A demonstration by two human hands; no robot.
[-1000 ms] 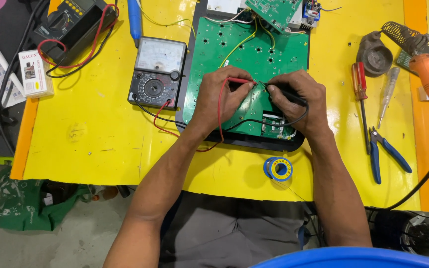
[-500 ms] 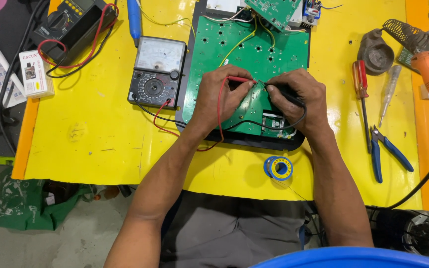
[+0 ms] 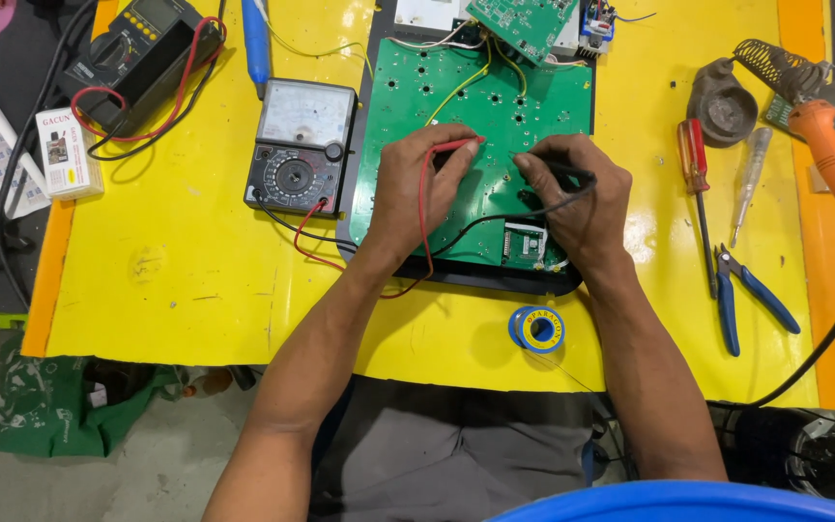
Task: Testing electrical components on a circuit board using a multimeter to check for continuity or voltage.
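A large green circuit board (image 3: 437,87) lies on the yellow table (image 3: 176,242) in a black frame. My left hand (image 3: 417,188) pinches a red test probe (image 3: 456,145) and presses its tip onto the board. My right hand (image 3: 577,198) grips a black test probe (image 3: 572,176) pointing left at the board, close to the red one. Red and black leads run left to an analogue multimeter (image 3: 302,145) beside the board.
A digital meter (image 3: 132,48) with red leads sits far left. A blue solder spool (image 3: 538,329) lies near the front edge. To the right are a red screwdriver (image 3: 696,169), blue pliers (image 3: 741,295), and an orange soldering iron (image 3: 828,155) by its stand (image 3: 722,101).
Both hands stay on the board with the probes; only slight shifts of the probe tips show.
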